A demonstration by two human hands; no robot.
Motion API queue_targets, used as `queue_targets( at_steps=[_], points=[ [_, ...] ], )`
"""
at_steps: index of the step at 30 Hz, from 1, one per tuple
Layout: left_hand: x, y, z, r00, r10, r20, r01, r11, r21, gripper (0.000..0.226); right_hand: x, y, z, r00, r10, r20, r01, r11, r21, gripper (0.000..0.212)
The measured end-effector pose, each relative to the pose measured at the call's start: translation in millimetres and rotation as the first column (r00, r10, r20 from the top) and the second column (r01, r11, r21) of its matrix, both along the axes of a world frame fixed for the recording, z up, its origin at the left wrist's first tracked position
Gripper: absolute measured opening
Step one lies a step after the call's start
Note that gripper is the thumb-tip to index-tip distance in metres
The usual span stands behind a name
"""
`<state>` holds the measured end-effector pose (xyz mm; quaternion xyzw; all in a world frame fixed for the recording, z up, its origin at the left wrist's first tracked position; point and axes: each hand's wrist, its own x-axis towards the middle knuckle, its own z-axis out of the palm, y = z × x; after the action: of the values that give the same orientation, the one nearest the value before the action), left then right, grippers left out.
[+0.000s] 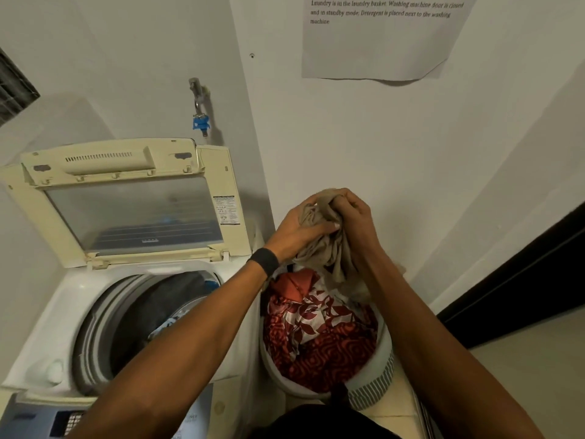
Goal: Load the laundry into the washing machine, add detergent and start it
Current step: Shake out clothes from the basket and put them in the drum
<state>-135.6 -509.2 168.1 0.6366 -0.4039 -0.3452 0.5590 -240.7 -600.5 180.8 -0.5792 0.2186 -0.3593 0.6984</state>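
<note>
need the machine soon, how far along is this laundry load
Done: the lid is up and dark clothes already lie in the drum. In hand: the left hand and right hand grip a beige garment above the basket. Left: red patterned laundry fills the basket, no detergent is in view, and the control panel is untouched.

1 washer (47, 327), 1 laundry bskt (372, 395)

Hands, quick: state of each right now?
Left hand: grips the beige garment above the laundry basket.
Right hand: grips the same beige garment.
</note>
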Motion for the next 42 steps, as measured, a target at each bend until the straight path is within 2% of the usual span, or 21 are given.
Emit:
queue_targets(
  at_steps=[2, 4, 6, 8, 10, 12, 14, 16, 17, 19, 21, 23, 26, 28, 29, 32, 34, 36, 38, 40, 42],
  points=[
    [1, 3, -4, 0.999, 0.029, -0.046, -0.028, 1.000, 0.011, 0.047, 0, -6, -4, 0.999, 0.012, -0.046, -0.016, 0.995, -0.096, 0.018],
    [-4, 2, -9, 0.993, 0.097, -0.062, -0.097, 0.995, 0.008, 0.036, 0, -12, -13, 0.995, 0.014, -0.096, -0.024, 0.994, -0.103, 0.015],
    [-7, 0, -12, 0.984, 0.172, -0.045, -0.172, 0.985, 0.009, 0.034, -1, -14, -23, 0.989, 0.058, -0.139, -0.065, 0.997, -0.049, 0.028],
    [-6, -1, -12, 0.979, 0.203, -0.020, -0.203, 0.979, -0.008, 0.032, -8, -16, -35, 0.967, 0.195, -0.166, -0.197, 0.980, 0.008, 0.045],
    [-3, 0, -10, 0.974, 0.227, 0.005, -0.227, 0.973, -0.034, 0.026, -23, -20, -50, 0.887, 0.403, -0.225, -0.398, 0.915, 0.070, 0.063],
    [1, 3, -9, 0.962, 0.271, -0.011, -0.271, 0.962, -0.042, 0.019, -40, -22, -60, 0.750, 0.529, -0.397, -0.539, 0.837, 0.098, 0.078],
    [5, 6, -13, 0.951, 0.305, -0.048, -0.307, 0.951, -0.036, 0.017, -54, -29, -69, 0.597, 0.481, -0.643, -0.609, 0.793, 0.028, 0.075],
    [9, 10, -15, 0.927, 0.358, -0.116, -0.364, 0.930, -0.040, 0.019, -65, -41, -74, 0.543, 0.378, -0.750, -0.602, 0.798, -0.034, 0.055],
    [11, 11, -16, 0.913, 0.384, -0.141, -0.393, 0.918, -0.044, 0.020, -70, -48, -74, 0.588, 0.347, -0.731, -0.549, 0.835, -0.045, 0.042],
    [15, 13, -17, 0.895, 0.426, -0.130, -0.434, 0.900, -0.044, 0.021, -78, -56, -71, 0.770, 0.279, -0.574, -0.380, 0.923, -0.062, 0.021],
    [17, 15, -18, 0.895, 0.442, -0.064, -0.445, 0.895, -0.031, 0.026, -79, -54, -59, 0.928, 0.168, -0.333, -0.194, 0.980, -0.047, 0.019],
    [16, 19, -22, 0.895, 0.446, 0.010, -0.446, 0.895, -0.022, 0.024, -67, -46, -45, 0.984, 0.063, -0.167, -0.066, 0.998, -0.014, 0.021],
    [13, 28, -26, 0.894, 0.441, 0.077, -0.439, 0.898, -0.032, 0.015, -35, -23, -33, 0.993, 0.059, -0.100, -0.048, 0.993, 0.112, 0.045],
    [10, 39, -23, 0.898, 0.431, 0.092, -0.428, 0.902, -0.055, 0.014, -11, 3, -28, 0.973, 0.206, -0.108, -0.192, 0.973, 0.132, 0.059],
    [11, 46, -23, 0.899, 0.425, 0.101, -0.420, 0.905, -0.070, 0.015, 1, 19, -26, 0.947, 0.273, -0.168, -0.261, 0.961, 0.090, 0.060],
    [29, 72, -29, 0.843, 0.530, 0.092, -0.528, 0.848, -0.051, 0.025, 35, 62, -29, 0.884, 0.395, -0.250, -0.391, 0.918, 0.065, 0.061],
    [51, 99, -35, 0.780, 0.626, 0.020, -0.626, 0.780, -0.003, 0.017, 56, 86, -34, 0.873, 0.414, -0.258, -0.411, 0.909, 0.065, 0.053],
    [71, 127, -36, 0.736, 0.677, 0.009, -0.677, 0.736, 0.014, 0.007, 73, 109, -33, 0.860, 0.414, -0.298, -0.450, 0.891, -0.064, 0.042],
    [87, 160, -32, 0.702, 0.711, 0.045, -0.712, 0.702, 0.020, 0.009, 98, 138, -36, 0.856, 0.423, -0.297, -0.478, 0.866, -0.143, 0.043],
    [102, 192, -28, 0.709, 0.695, 0.119, -0.701, 0.713, 0.011, 0.017, 120, 169, -39, 0.877, 0.401, -0.264, -0.449, 0.880, -0.156, 0.045],
    [116, 218, -32, 0.733, 0.657, 0.178, -0.667, 0.745, 0.000, 0.011, 135, 190, -47, 0.901, 0.367, -0.232, -0.407, 0.900, -0.155, 0.046]
  ],
)
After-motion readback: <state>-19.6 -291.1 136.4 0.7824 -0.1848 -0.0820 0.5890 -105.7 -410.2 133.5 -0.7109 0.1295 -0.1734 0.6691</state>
